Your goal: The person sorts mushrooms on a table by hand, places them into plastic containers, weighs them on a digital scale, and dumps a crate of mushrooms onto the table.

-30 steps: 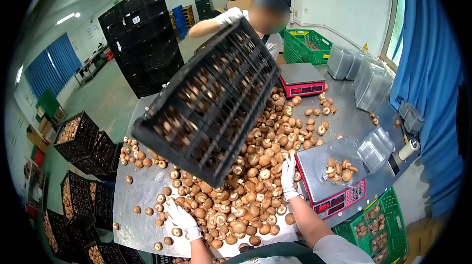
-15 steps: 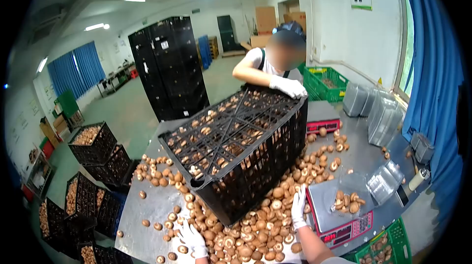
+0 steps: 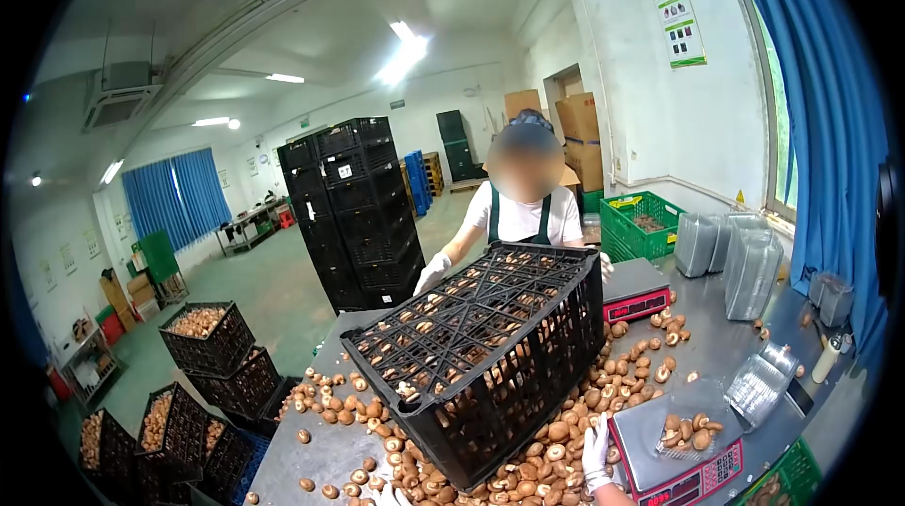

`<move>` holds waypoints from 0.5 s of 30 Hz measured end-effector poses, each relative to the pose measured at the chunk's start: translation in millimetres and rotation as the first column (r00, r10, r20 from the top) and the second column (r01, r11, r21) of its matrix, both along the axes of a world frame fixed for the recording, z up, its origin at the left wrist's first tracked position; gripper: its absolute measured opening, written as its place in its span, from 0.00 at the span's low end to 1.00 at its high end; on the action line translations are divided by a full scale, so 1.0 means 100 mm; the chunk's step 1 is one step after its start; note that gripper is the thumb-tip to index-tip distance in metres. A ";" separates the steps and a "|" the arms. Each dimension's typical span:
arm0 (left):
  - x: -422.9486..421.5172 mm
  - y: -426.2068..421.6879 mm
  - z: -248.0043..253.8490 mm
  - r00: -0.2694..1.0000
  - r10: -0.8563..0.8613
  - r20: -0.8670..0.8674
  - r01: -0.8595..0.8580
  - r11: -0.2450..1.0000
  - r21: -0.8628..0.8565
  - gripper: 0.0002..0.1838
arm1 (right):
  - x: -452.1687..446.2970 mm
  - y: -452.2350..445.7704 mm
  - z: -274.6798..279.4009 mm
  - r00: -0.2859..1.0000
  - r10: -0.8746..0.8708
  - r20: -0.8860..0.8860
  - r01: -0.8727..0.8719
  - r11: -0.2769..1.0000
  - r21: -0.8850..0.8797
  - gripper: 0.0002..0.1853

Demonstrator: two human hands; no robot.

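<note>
An upside-down black plastic crate (image 3: pixel 490 346) stands tilted on the metal table, with mushrooms showing through its slats. Loose brown mushrooms (image 3: pixel 556 431) lie spread around its lower edge. My right hand (image 3: pixel 596 457), in a white glove, rests beside the mushrooms at the left edge of the weighing scale (image 3: pixel 650 445), fingers stretched out. At the bottom edge my left hand (image 3: pixel 386 495), also gloved, is among the mushrooms, partly cut off, its fingers apart. On the scale sits a clear plastic tray (image 3: pixel 693 449) of mushrooms.
Across the table a person (image 3: pixel 517 209) has gloved hands at the crate's far side. A second scale (image 3: pixel 636 303) stands nearby. Clear trays (image 3: pixel 749 261) are stacked at right. Mushroom-filled crates (image 3: pixel 209 341) stand on the left floor; a green crate (image 3: pixel 641 228) sits behind the table.
The view has tilted up, so things sit lower in it. The person opposite has straightened up, and their hand has left the crate's top for its side.
</note>
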State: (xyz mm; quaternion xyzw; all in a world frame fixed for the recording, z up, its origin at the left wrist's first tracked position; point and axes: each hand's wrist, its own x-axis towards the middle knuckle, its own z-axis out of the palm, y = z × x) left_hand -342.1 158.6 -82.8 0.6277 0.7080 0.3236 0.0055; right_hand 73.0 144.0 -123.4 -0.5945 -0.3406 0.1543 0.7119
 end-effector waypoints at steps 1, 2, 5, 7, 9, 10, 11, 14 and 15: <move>0.05 -0.05 0.18 0.999 -0.014 0.040 0.014 1.000 0.013 0.23 | -0.03 -0.04 0.10 1.000 0.001 0.005 -0.001 1.000 -0.031 0.33; 0.09 -0.10 0.34 0.997 -0.026 0.070 0.024 0.999 0.025 0.23 | -0.04 -0.06 0.16 1.000 0.002 0.010 -0.001 0.998 -0.060 0.33; 0.15 -0.19 0.51 0.997 -0.025 0.076 0.023 0.999 0.022 0.22 | 0.01 -0.01 0.00 0.989 -0.050 0.136 0.061 0.995 -0.079 0.33; 0.10 -0.12 0.37 0.998 -0.016 0.062 0.014 0.999 0.029 0.21 | 0.03 0.04 -0.10 1.000 -0.008 0.001 0.008 1.000 -0.011 0.34; 0.06 -0.04 0.15 1.000 0.010 -0.010 -0.009 0.999 0.045 0.22 | 0.05 0.06 -0.16 1.000 -0.022 0.017 0.022 1.000 -0.013 0.35; 0.05 -0.04 0.13 1.000 0.008 -0.013 -0.008 0.999 0.043 0.22 | 0.05 0.10 -0.20 1.000 -0.023 0.014 0.024 1.000 -0.015 0.35; 0.04 -0.03 0.11 0.999 0.025 -0.036 -0.026 0.999 -0.021 0.22 | 0.07 0.11 -0.24 0.999 -0.031 0.034 0.032 0.999 -0.023 0.35; 0.10 -0.11 0.31 0.996 0.036 -0.078 -0.040 0.998 -0.052 0.22 | 0.01 -0.01 -0.03 0.994 -0.041 0.100 0.049 0.995 -0.082 0.33; 0.13 -0.13 0.42 0.995 0.039 -0.091 -0.039 0.999 -0.003 0.22 | 0.01 -0.02 -0.01 0.991 -0.044 0.124 0.056 0.994 -0.098 0.33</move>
